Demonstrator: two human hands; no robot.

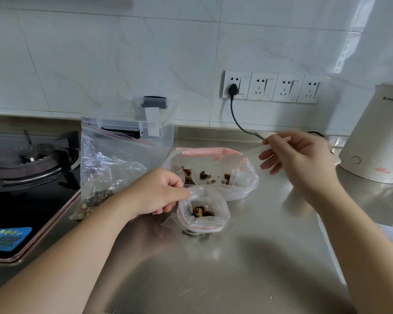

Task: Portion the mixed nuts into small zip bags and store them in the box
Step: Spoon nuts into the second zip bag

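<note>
Left hand pinches the small zip bag's open rim.

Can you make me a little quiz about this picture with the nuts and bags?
1. True or false: the small bag held by the left hand already has nuts in it.
2. Which socket has the black plug in it? A: first from the left. B: last from the left.
3. What is to the left of the big nut bag?

Key
1. True.
2. A.
3. The stove.
</note>
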